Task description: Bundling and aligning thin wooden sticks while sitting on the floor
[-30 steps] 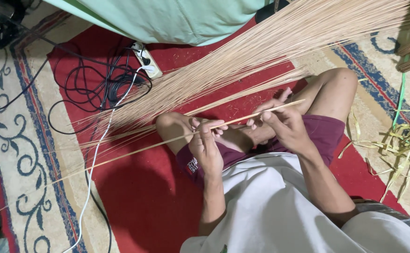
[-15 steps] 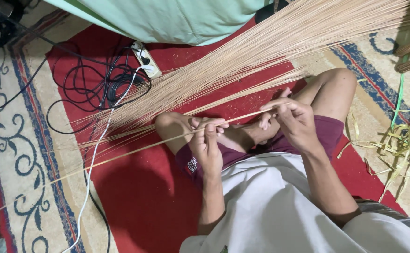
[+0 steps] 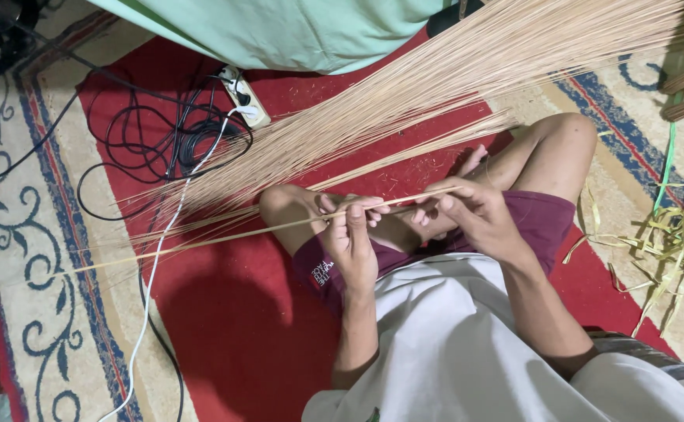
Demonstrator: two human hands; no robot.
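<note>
Cream-and-blue patterned carpet [image 3: 21,258] leftmost, then red rug [image 3: 240,344] strewn with black cables [image 3: 162,144]. Thin pale stick [image 3: 225,237] stretched across lap, pinched by left hand [image 3: 351,238] fingers and right hand [image 3: 467,212] fingers. Green leaf scraps [image 3: 674,242] crowding right edge.

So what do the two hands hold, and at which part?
Both hold one long thin stick: the left hand near its middle, the right hand at its near end.
</note>
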